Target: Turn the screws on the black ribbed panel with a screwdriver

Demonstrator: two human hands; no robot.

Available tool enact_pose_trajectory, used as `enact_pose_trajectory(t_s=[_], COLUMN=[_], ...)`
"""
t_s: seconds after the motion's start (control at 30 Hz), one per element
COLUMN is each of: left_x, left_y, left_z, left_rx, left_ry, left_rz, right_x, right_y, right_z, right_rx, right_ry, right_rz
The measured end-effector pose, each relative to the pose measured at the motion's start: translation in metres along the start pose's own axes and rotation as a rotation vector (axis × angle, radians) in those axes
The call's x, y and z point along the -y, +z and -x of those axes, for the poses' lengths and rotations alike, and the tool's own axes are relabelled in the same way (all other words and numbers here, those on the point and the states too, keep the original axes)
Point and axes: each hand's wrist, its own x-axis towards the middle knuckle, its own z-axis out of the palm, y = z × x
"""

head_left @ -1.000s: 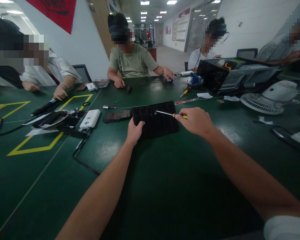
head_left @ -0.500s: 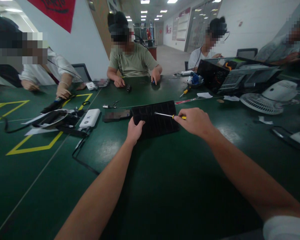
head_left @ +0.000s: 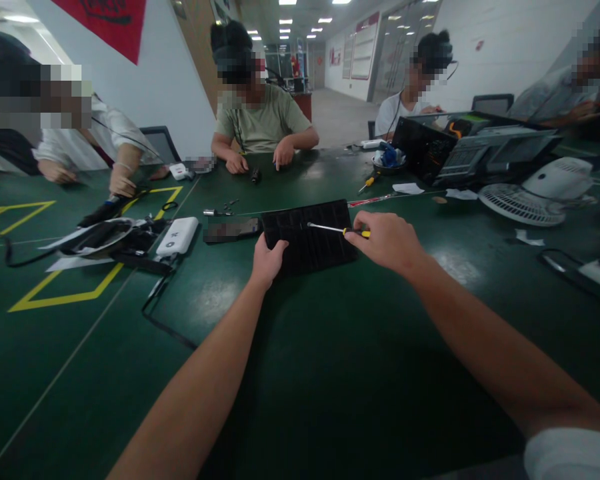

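My left hand (head_left: 269,260) grips the left edge of a flat black panel (head_left: 320,247), its thumb on the near face and the other fingers hidden behind. The panel is tilted up toward me and its surface looks ribbed or divided; the dark makes its kind hard to tell. In my right hand (head_left: 387,241), pinched between closed fingers, is a screwdriver (head_left: 326,228) with a yellow and black handle. Its metal shaft points left, and the tip lies over the panel's upper middle; I cannot tell whether it touches.
Left of the panel lies a dark phone-like object (head_left: 231,230), with small metal parts (head_left: 220,211) behind it. A white power bank (head_left: 177,237) with a cable sits further left. A computer case (head_left: 480,150) and white fan (head_left: 540,190) stand at right. Co-workers (head_left: 263,120) sit across.
My hands, the panel and the screwdriver hold nearly the same pose. Across the table, a co-worker's hand has moved left. The whole view has shifted slightly.
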Motion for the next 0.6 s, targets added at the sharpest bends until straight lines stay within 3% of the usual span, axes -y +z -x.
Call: enact_pose_trajectory(t_s=[0.6], left_x=[-0.0006], left_y=[0.0005], left_z=[0.0004], left_rx=[0.002], left_ry=[-0.002], left_rz=[0.016], right_x=[-0.0029], right_y=[-0.0028], right_z=[-0.001], right_rx=[0.053], right_ry=[0.012], right_rz=[0.037])
